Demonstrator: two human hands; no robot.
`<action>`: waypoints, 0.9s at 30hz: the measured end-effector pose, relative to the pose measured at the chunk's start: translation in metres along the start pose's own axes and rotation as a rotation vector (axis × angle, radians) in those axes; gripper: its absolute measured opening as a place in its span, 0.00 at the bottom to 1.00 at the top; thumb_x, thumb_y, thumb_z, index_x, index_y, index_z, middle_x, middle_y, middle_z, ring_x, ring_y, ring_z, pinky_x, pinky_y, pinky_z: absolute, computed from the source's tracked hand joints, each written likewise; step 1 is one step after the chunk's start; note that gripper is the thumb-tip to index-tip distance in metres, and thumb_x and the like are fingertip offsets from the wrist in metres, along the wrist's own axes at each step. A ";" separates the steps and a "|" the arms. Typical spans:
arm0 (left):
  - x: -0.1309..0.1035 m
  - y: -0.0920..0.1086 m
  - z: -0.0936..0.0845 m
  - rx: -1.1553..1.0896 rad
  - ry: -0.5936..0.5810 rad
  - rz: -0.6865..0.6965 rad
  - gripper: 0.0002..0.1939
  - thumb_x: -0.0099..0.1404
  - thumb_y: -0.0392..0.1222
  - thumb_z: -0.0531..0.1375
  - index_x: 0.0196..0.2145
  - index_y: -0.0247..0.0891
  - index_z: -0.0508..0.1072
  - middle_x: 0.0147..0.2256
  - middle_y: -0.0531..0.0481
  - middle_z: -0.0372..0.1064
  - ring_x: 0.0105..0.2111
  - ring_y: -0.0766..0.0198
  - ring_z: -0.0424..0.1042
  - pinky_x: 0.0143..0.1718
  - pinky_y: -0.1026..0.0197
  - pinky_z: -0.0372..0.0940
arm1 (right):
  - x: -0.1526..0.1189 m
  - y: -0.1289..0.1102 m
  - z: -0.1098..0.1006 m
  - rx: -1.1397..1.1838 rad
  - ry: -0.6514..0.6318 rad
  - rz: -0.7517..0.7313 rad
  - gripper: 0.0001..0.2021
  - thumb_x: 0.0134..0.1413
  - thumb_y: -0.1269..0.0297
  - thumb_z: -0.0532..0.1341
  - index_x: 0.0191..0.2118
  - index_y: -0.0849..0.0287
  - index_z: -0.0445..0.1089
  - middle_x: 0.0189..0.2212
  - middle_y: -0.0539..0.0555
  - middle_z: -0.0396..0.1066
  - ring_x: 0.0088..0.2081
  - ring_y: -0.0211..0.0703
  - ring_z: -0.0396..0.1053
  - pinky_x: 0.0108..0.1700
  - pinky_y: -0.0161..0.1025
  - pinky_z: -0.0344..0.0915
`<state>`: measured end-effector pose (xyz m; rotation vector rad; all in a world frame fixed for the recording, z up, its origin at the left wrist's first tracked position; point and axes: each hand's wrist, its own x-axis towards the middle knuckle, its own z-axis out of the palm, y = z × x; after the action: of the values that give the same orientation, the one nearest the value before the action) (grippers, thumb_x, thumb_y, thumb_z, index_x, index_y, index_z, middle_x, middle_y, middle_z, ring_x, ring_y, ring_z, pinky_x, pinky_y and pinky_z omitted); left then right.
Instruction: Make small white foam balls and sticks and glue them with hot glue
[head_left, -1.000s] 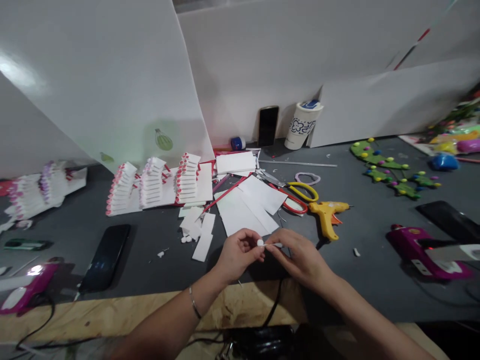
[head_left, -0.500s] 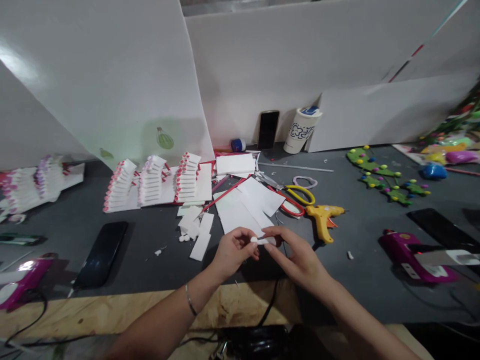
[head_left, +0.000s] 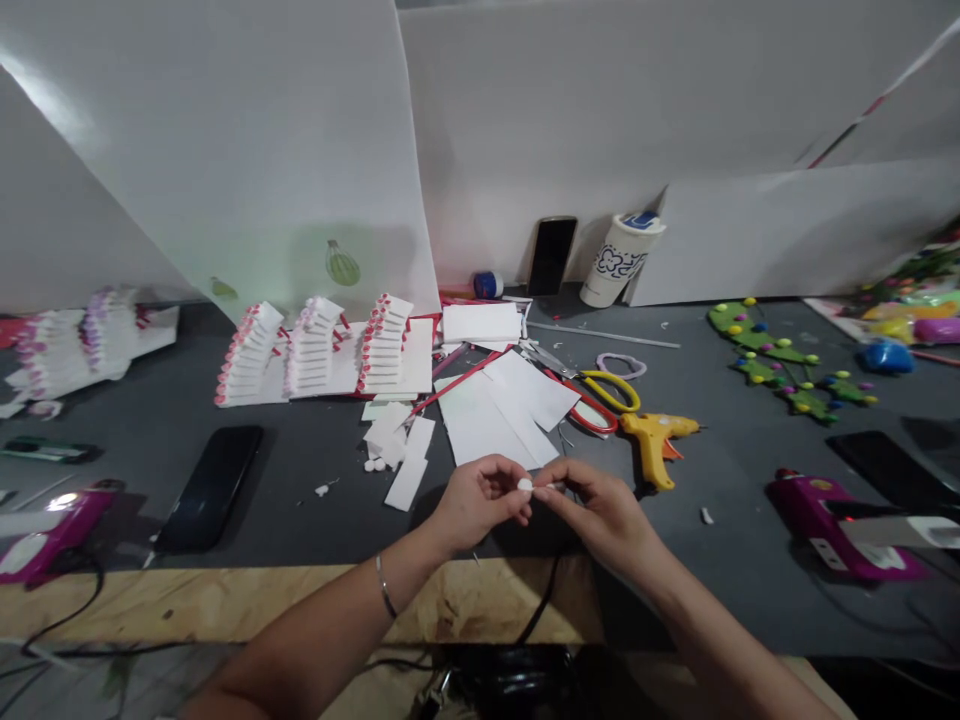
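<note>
My left hand (head_left: 484, 505) pinches a small white piece (head_left: 525, 484) with a rounded end between thumb and fingertips. Close against it, my right hand (head_left: 596, 500) pinches a bit of white material (head_left: 553, 487), mostly covered by the fingers. Whether the two white bits are one strip cannot be made out. Both hands are over the front of the dark table. Just beyond them lie white paper sheets (head_left: 487, 420). To their left are small white cut pieces (head_left: 409, 483) and little white discs (head_left: 374, 465).
Yellow glue gun (head_left: 656, 440), scissors (head_left: 611, 388) and a lilac ring (head_left: 621, 366) lie to the right. Fans of white sticks with red tips (head_left: 386, 345) stand at the left back. Phones (head_left: 210, 490), a paper cup (head_left: 622, 260), green dotted shapes (head_left: 757, 335) and magenta power strips (head_left: 847, 525) surround them.
The white strip that showed between my fingers is now mostly hidden, and my fingertips are closer together. The whole view has shifted slightly.
</note>
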<state>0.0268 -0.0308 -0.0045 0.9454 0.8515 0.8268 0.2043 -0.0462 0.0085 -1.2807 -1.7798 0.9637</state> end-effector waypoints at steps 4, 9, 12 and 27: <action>0.001 -0.001 -0.002 0.035 -0.006 0.012 0.20 0.48 0.49 0.70 0.31 0.32 0.71 0.21 0.54 0.68 0.21 0.71 0.69 0.25 0.66 0.67 | 0.000 0.003 0.001 -0.035 0.043 0.015 0.09 0.55 0.58 0.60 0.34 0.57 0.74 0.28 0.52 0.77 0.29 0.41 0.74 0.32 0.33 0.68; 0.002 -0.002 -0.003 0.110 0.031 0.155 0.14 0.52 0.46 0.69 0.31 0.32 0.75 0.28 0.51 0.69 0.23 0.70 0.70 0.25 0.67 0.68 | -0.003 0.010 0.005 -0.136 0.101 -0.050 0.11 0.57 0.56 0.58 0.32 0.56 0.75 0.28 0.53 0.78 0.29 0.42 0.75 0.31 0.34 0.69; 0.001 -0.003 -0.004 0.150 0.031 0.227 0.12 0.54 0.45 0.68 0.31 0.33 0.77 0.31 0.49 0.69 0.24 0.70 0.70 0.24 0.66 0.68 | -0.004 0.010 0.005 -0.149 0.098 -0.092 0.11 0.58 0.57 0.58 0.32 0.56 0.75 0.28 0.53 0.78 0.29 0.42 0.75 0.32 0.35 0.69; 0.003 0.000 -0.004 -0.080 -0.050 -0.026 0.23 0.52 0.56 0.66 0.34 0.31 0.75 0.25 0.49 0.71 0.24 0.66 0.72 0.23 0.66 0.67 | -0.001 0.007 0.005 -0.327 0.182 -0.377 0.07 0.62 0.65 0.56 0.35 0.56 0.71 0.27 0.53 0.76 0.29 0.40 0.73 0.33 0.34 0.69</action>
<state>0.0243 -0.0268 -0.0071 0.8797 0.7809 0.8054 0.2032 -0.0464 0.0002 -1.1217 -1.9909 0.3463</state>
